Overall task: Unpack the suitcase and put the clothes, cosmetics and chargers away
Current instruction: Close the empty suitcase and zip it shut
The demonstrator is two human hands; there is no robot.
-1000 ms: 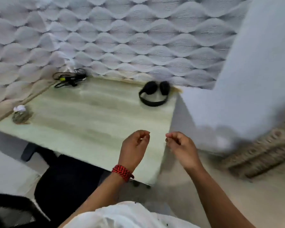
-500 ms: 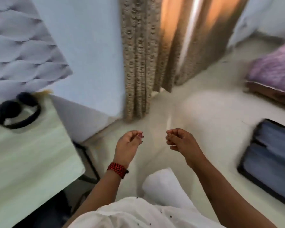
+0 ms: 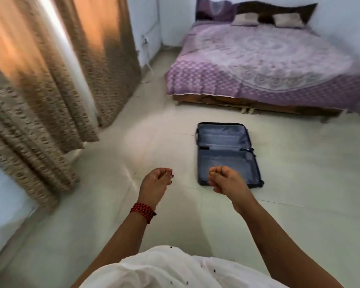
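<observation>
A dark blue suitcase (image 3: 224, 146) lies flat and wide open on the pale tiled floor, a little ahead of me and to the right. Both halves show only their blue lining; I see no clothes, cosmetics or chargers in it. My left hand (image 3: 155, 183), with a red beaded band at the wrist, hangs in front of me with loosely curled fingers and holds nothing. My right hand (image 3: 227, 179) hovers beside it, also loosely curled and holding nothing, and overlaps the near edge of the suitcase in the view.
A low bed (image 3: 268, 65) with a purple patterned cover and two pillows stands beyond the suitcase at the right. Long beige curtains (image 3: 56, 75) hang along the left. A white cable (image 3: 147, 59) runs down the far wall.
My view has swung right, from the desk with headphones, past the curtains, to the bed and the open suitcase. Both hands kept the same loosely curled pose.
</observation>
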